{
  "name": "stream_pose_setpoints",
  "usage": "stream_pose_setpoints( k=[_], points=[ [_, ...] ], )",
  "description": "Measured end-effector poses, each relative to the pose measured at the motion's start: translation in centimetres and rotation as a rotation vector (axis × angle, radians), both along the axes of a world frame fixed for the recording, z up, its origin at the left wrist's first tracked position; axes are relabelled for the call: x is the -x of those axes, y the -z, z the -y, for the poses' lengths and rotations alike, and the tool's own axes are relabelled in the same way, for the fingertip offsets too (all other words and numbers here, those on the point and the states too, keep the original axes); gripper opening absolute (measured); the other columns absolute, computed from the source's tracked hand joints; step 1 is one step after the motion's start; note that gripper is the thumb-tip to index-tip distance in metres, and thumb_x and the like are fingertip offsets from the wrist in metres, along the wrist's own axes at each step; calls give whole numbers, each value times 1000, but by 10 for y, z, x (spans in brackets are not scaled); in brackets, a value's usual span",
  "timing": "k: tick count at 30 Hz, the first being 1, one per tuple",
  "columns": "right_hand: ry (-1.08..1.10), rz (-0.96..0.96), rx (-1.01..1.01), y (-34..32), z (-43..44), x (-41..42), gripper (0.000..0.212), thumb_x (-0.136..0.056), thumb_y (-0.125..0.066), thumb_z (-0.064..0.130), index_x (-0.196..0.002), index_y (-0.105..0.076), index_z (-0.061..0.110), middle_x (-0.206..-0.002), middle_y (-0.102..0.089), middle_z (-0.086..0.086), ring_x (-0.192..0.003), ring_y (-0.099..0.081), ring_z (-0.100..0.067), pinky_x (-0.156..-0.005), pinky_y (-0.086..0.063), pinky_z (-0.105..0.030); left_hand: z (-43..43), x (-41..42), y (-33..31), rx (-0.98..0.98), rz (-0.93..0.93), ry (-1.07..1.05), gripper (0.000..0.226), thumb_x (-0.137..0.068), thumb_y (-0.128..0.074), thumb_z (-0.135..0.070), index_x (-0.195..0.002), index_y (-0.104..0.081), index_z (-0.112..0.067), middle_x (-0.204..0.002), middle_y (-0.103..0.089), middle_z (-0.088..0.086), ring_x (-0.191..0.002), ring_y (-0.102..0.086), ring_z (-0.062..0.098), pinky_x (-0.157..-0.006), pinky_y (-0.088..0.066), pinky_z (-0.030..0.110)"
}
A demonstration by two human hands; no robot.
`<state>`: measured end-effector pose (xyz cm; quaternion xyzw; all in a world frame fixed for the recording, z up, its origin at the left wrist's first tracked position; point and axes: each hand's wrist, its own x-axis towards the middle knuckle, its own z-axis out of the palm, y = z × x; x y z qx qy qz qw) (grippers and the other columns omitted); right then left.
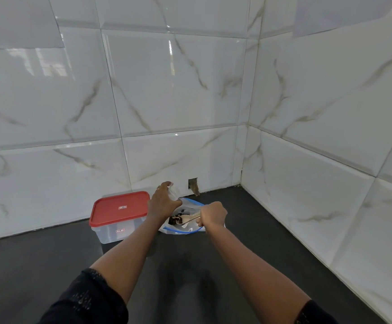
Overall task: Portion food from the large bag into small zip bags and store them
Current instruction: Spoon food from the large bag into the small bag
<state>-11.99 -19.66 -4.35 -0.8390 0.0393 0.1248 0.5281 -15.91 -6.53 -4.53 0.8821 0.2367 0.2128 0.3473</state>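
Box [114, 232] of clear plastic with a red lid [120, 208] stands at the left on a dark surface [50, 265], close against a white marble-tiled wall [167, 90]. Just right of it, the left hand [163, 202] is raised, fingers curled round a small clear bag [173, 192]. Below and right of that hand lies the large bag [191, 203] with a blue zip, mouth open, dark food [175, 219] inside. A spoon [188, 219] reaches into the mouth, its bowl beside the food. Furthest right, the right hand [212, 215] is closed in a fist round the spoon's handle.
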Motion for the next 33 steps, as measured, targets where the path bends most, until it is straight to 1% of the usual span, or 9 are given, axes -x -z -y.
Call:
stream_pose_setpoints(
  k=[2,4,7,10,14,20,22,26,33],
  points=[
    [4,-21,-25,-10,15,-3,25,-93,-42,4,-72,-53,1,-68,-65,-14,-46,-58,-17,-41,-46,-23,-1,-1,-1,27,6,20,68,-69,-70,-31,-130,-41,-24,-132,-51,0,-120,-48,23,-101,-37,44],
    [1,-48,-49,-22,28,-7,27,-93,-40,3,-68,-51,0,-56,-57,-12,-40,-51,-16,-38,-39,-21,-3,-1,-2,57,1,37,73,-60,-66,-42,-127,-41,-28,-130,-52,-1,-118,-49,24,-101,-37,47],
    [-35,-77,-58,-36,44,-12,25,-91,-39,-1,-77,-59,-6,-54,-54,-14,-38,-46,-15,-36,-36,-19,-9,0,1,103,7,61,77,-50,-60,-53,-123,-40,-37,-129,-53,-5,-116,-50,25,-99,-39,49],
    [-87,-67,-79,-49,54,-17,30,-89,-36,-5,-66,-54,-4,-53,-50,-14,-36,-43,-15,-36,-33,-19,-9,6,3,115,-9,91,71,-51,-63,-53,-118,-38,-45,-126,-53,-9,-114,-49,22,-99,-38,48],
    [-110,-21,-137,-61,56,-21,32,-87,-33,-7,-60,-49,-1,-53,-47,-14,-21,-38,-8,-30,-28,-15,-5,10,8,109,-18,122,64,-54,-67,-49,-112,-41,-47,-119,-56,-5,-109,-52,21,-97,-40,46],
    [-105,30,-187,-67,37,-16,28,-92,-38,-2,-69,-53,-3,-54,-51,-13,-42,-44,-16,-39,-33,-20,2,16,17,152,85,151,52,-69,-78,-26,-108,-44,-33,-112,-57,-6,-105,-55,20,-88,-46,36],
    [-111,30,-185,-67,33,-15,26,-93,-37,-1,-72,-53,-2,-55,-51,-14,-42,-44,-16,-40,-34,-20,2,19,19,169,99,131,55,-69,-78,-26,-112,-45,-29,-115,-57,-4,-105,-55,21,-88,-48,37],
    [-118,11,-150,-63,32,-19,29,-94,-37,1,-70,-54,-2,-57,-52,-14,-43,-44,-16,-42,-34,-20,0,23,22,164,80,123,62,-71,-78,-26,-123,-44,-21,-120,-56,0,-103,-53,20,-80,-43,29],
    [-133,-5,-138,-69,37,-24,33,-93,-34,-2,-68,-56,-3,-56,-51,-13,-43,-42,-15,-39,-33,-18,-1,26,20,121,51,117,70,-71,-79,-33,-129,-42,-22,-127,-54,0,-110,-52,20,-88,-47,35]
  ],
)
